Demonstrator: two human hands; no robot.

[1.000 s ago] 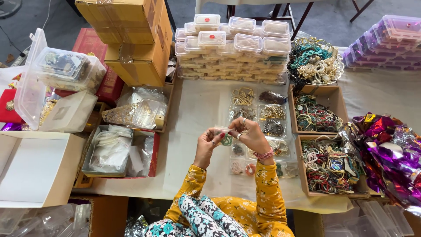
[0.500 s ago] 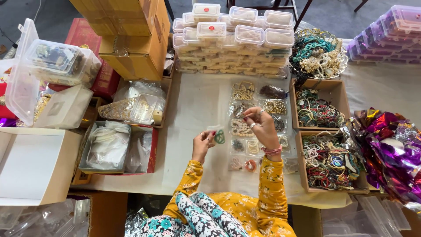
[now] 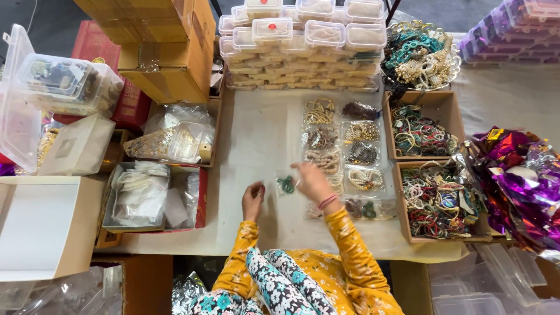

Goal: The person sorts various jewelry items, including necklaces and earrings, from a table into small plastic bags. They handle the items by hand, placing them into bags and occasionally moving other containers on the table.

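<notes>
A small clear packet with a green piece inside [image 3: 285, 184] lies on the pale table cover [image 3: 256, 140] between my hands. My right hand [image 3: 313, 182] hovers just right of it with fingers apart and blurred; whether it touches the packet is unclear. My left hand [image 3: 252, 200] rests to the packet's left, fingers curled, with nothing seen in it. Beyond my right hand lie two rows of clear jewellery packets [image 3: 344, 149].
Two cardboard boxes of bangles [image 3: 421, 133] [image 3: 438, 201] stand at right, with purple foil [image 3: 519, 181] beside them. Stacked clear plastic boxes [image 3: 303, 44] and a bead basket [image 3: 417, 55] line the back. At left are cardboard cartons [image 3: 169, 52], trays of plastic bags [image 3: 149, 195] and a white box [image 3: 41, 224].
Both hands held the green packet up together; then the left hand held it alone. Now the packet lies on the table, the left hand has drawn back and the right hand has come beside it.
</notes>
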